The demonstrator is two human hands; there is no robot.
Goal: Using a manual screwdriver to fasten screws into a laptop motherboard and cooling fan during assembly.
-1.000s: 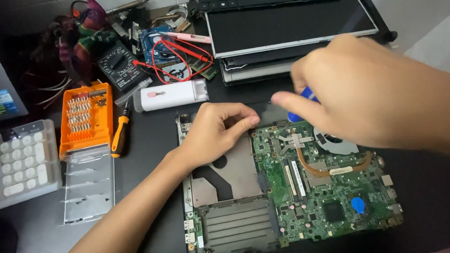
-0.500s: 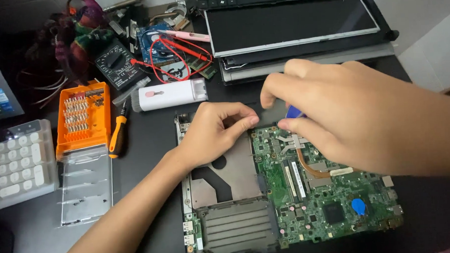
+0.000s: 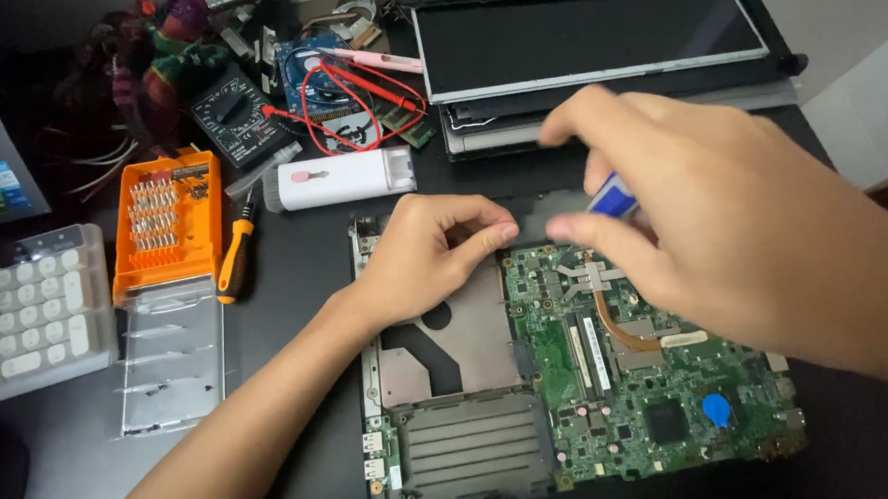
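Note:
An opened laptop base (image 3: 451, 446) lies on the dark desk, its green motherboard (image 3: 656, 390) with a copper heat pipe exposed. My left hand (image 3: 434, 250) rests on the base's upper left part, fingers curled and pinching at the top left corner of the motherboard. My right hand (image 3: 719, 220) hovers over the board's upper edge and grips a small blue-handled tool (image 3: 614, 196), mostly hidden in the fingers. What the left fingertips pinch is too small to tell.
An orange screwdriver bit case (image 3: 163, 225) with its clear lid, an orange-handled screwdriver (image 3: 236, 257), a white oblong case (image 3: 338, 177), a multimeter (image 3: 231, 114) with red leads, a white keyboard (image 3: 33, 303) and a detached laptop screen (image 3: 584, 33) surround the work area.
My right hand has shifted left and slightly down along the board's top edge, bringing the blue tool closer to my left fingertips. The left hand has stayed in place.

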